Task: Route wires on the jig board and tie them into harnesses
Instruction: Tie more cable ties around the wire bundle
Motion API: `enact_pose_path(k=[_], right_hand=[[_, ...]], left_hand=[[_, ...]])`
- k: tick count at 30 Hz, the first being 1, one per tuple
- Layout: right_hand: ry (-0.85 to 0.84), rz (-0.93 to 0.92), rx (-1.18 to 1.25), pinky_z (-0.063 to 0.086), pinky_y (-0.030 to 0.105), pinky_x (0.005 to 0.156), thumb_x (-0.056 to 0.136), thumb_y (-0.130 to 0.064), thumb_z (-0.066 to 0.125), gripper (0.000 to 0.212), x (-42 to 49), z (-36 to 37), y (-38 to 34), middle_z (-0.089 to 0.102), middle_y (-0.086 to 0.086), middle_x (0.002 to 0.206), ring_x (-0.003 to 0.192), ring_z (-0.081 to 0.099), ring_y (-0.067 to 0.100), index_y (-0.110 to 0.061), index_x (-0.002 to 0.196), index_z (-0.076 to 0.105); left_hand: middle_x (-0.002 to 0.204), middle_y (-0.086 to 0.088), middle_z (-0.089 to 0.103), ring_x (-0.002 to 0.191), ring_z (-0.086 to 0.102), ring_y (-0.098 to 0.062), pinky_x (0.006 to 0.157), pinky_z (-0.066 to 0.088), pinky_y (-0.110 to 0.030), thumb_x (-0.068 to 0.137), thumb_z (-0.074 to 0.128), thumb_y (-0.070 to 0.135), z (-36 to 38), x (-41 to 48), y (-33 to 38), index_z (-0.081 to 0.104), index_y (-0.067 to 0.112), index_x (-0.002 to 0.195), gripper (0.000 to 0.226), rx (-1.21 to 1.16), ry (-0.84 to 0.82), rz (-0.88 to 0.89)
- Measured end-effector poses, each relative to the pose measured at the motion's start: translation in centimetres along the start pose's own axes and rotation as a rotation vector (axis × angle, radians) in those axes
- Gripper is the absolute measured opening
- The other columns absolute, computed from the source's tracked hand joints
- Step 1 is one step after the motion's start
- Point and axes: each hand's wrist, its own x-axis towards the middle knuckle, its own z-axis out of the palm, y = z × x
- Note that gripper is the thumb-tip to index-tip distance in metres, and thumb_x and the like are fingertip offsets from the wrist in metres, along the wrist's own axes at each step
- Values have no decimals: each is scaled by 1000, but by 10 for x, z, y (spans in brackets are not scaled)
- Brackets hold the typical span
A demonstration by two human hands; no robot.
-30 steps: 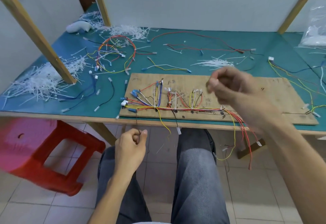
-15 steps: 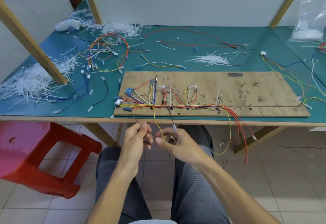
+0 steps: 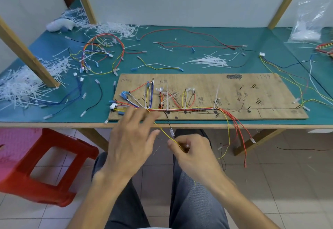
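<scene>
On the green table (image 3: 270, 45), wooden board (image 3: 270, 91) lies along the front edge, wire bundle (image 3: 180, 109) strung across its near side. My left hand (image 3: 133, 138), fingers spread loose, over the bundle's left end. My right hand (image 3: 191, 153) pinches a yellow wire (image 3: 163, 132) hanging below.

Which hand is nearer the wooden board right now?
Left. The left hand has fingertips over the front edge of the board; the right hand sits lower, below the table edge, pinching a yellow wire.

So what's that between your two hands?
Head view: a thin yellow wire drops from the plywood jig board, passing between the left hand and the right hand, whose fingers pinch it.
</scene>
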Motion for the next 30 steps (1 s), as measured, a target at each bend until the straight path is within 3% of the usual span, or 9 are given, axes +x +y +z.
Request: enact_pose_path(k=[2, 3, 7, 10, 13, 16, 20, 25, 30], right_hand=[[55, -46, -56, 27, 34, 53, 100, -44, 61, 46, 5, -8, -8, 35, -2, 53, 57, 30, 16, -27, 60, 50], [62, -74, -75, 27, 35, 53, 100, -45, 61, 44, 7, -12, -11, 34, -1, 55, 58, 29, 17, -26, 61, 50], [1, -117, -78, 25, 30, 52, 101, -54, 60, 45, 14, -37, -9, 35, 1, 58, 57, 29, 16, -17, 78, 67], [-10, -99, 63, 28, 20, 54, 100, -46, 69, 31, 21, -57, -2, 47, -7, 57, 58, 36, 2, -21, 85, 79], [29, -56, 264, 30, 13, 55, 99, -39, 72, 20, 28, -69, 6, 50, -17, 54, 56, 41, 0, -27, 88, 83], [38, -52, 315, 31, 9, 50, 101, -45, 67, 22, 34, -81, 9, 50, -20, 54, 52, 42, 1, -31, 97, 84], [-71, -65, 503, 24, 16, 48, 105, -39, 59, 30, 36, -90, 12, 30, -4, 63, 57, 25, 13, -20, 105, 82], [24, 2, 446, 31, 16, 49, 101, -37, 67, 22, 40, -93, 16, 43, -4, 59, 54, 35, 8, -21, 97, 83], [79, 24, 290, 37, 17, 57, 89, -52, 78, 26, 43, -106, 25, 64, -9, 64, 58, 48, 3, -27, 89, 84]], left_hand=[[120, 6, 64, 104, 48, -22, 79, 51, -41, 92, 71, 34, -5, 19, -2, 71, 24, 118, 28, -61, -108, 270], [116, 8, 67, 103, 47, -21, 80, 49, -42, 94, 69, 32, -7, 26, -3, 76, 23, 111, 20, -114, -164, 312], [96, 3, 55, 92, 53, -20, 81, 46, -38, 99, 66, 32, -9, 36, -16, 79, 25, 102, 15, -447, -293, 66], [88, 5, 54, 91, 57, -10, 84, 41, -21, 101, 67, 28, -11, 36, -23, 74, 34, 89, 16, -577, -269, -107], [75, 5, 63, 87, 65, -5, 79, 39, -9, 108, 57, 29, -9, 33, -22, 65, 35, 94, 17, -610, -263, -217], [71, 10, 67, 79, 68, -5, 78, 50, -24, 110, 52, 29, -7, 31, -21, 61, 28, 99, 15, -603, -225, -262], [99, 5, 70, 95, 68, -14, 82, 56, -44, 110, 52, 26, -2, 29, -26, 62, 26, 105, 11, -584, -203, -288], [73, 6, 59, 73, 58, -13, 72, 48, -39, 108, 53, 17, -1, 27, -30, 57, 29, 91, 21, -564, -104, -302], [85, 6, 56, 81, 58, -14, 72, 48, -43, 108, 50, 19, 1, 25, -35, 60, 27, 97, 17, -491, -185, -250]])
